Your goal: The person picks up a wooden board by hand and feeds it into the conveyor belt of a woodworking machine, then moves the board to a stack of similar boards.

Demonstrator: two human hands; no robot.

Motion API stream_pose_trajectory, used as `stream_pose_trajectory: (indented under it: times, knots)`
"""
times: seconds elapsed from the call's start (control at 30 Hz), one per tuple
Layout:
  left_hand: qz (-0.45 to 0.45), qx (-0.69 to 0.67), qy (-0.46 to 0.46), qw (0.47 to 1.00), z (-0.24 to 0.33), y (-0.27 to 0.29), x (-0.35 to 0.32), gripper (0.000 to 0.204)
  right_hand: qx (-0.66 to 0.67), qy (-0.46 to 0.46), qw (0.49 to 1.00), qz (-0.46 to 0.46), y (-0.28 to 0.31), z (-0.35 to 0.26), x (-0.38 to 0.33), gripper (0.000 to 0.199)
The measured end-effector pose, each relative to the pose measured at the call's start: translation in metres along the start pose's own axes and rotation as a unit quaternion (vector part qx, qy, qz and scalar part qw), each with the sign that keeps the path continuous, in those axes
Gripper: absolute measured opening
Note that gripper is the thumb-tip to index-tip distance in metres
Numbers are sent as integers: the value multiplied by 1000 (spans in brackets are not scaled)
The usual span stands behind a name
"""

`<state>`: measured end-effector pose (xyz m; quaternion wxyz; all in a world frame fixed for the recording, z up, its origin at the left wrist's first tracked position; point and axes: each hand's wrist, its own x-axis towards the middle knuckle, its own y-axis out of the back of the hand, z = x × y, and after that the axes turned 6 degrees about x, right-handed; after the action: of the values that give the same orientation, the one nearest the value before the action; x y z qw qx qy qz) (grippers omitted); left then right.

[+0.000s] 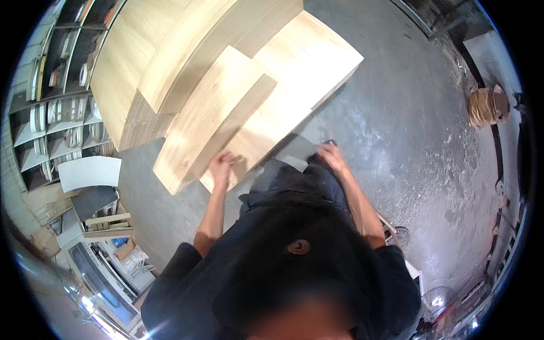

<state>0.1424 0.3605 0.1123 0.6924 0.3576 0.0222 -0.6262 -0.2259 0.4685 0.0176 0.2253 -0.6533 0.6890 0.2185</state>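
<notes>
Light wood-grain panels lie in stacks of different heights in front of me. My left hand (221,164) is over the near end of the low panel stack (306,62), close to the side of a narrower stack of panels (215,107). Its fingers are curled in, and whatever they may hold is hidden. My right hand (331,156) is out over the grey floor, to the right of the stacks and apart from them. Its fingers look bent but are smeared by motion.
Taller panel stacks (170,62) rise at the far left. Shelves with rolls of edging strip (62,119) line the left side, above a white curved board (89,173) and a machine (99,277). A brown roll (488,106) stands by the right wall on the concrete floor (391,141).
</notes>
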Motion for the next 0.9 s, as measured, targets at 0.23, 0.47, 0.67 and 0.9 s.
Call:
stream_pose_trajectory:
  times: [0.23, 0.47, 0.67, 0.9]
  knots:
    - [-257, 122, 24, 958, 60, -177, -6, 31, 149, -94, 964, 201, 168, 38, -59, 31]
    - [-278, 336, 9, 900, 113, -301, 35, 41, 123, 26, 955, 269, 284, 85, -2, 36]
    - [-321, 235, -86, 913, 138, -444, 140, 18, 93, -17, 949, 300, 381, -15, 15, 30]
    - [-421, 69, -87, 900, 402, -630, 148, 22, 274, 17, 875, 399, 521, -57, 50, 29]
